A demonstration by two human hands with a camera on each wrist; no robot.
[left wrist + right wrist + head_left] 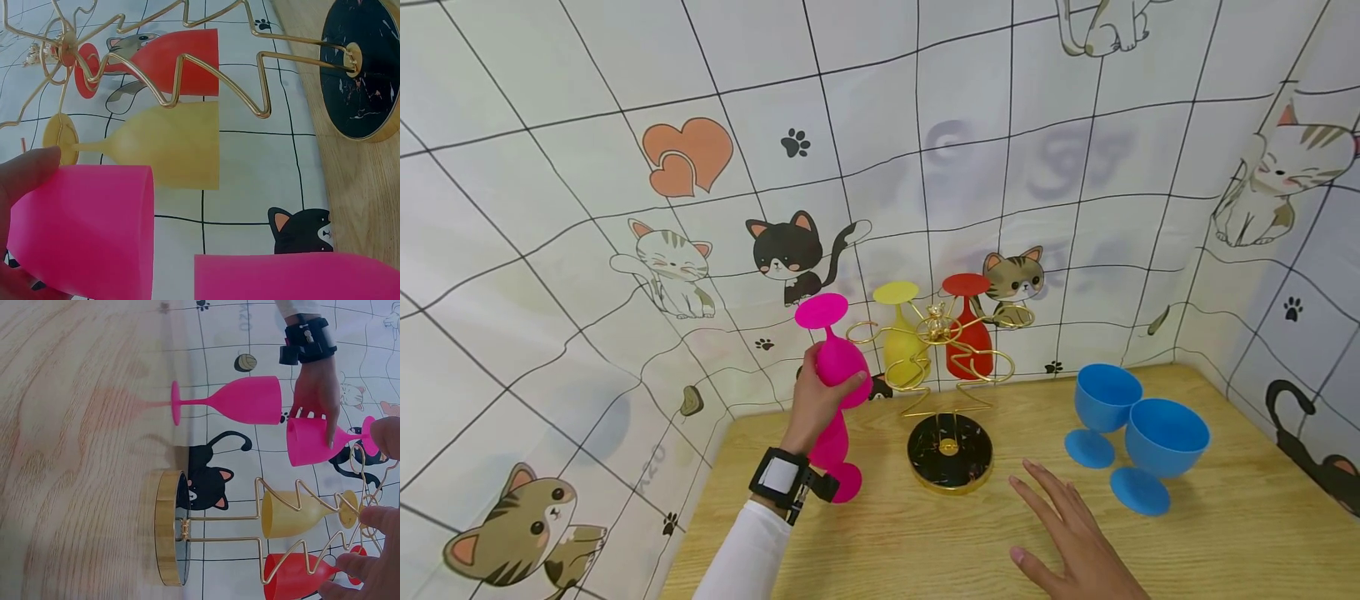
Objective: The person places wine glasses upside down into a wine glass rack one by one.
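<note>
The left hand [817, 402] is wrapped around a bright pink plastic cup with a stem and a flat round foot [844, 360]. This cup is upside down, with its foot up and its mouth down. It is up in the air, just beside the left part of a shiny gold wire rack with a round black base [950, 458]. Another bright pink stemmed cup [829, 443] stands upright on the light brown wooden desk [887, 542], lower than the held one and apart from it.

A yellow stemmed cup [906, 354] and a red stemmed cup [967, 337] hang upside down side by side on the far part of the rack. Two blue stemmed cups [1107, 400] [1167, 437] stand upright close together on the right part of the desk.

The right hand [1072, 542] is over the desk, near the black base, with its fingers straight and spread apart. Behind it all is a white wall sheet [880, 117] with black lines and cartoon cats. A black band [780, 479] goes around the left wrist.
</note>
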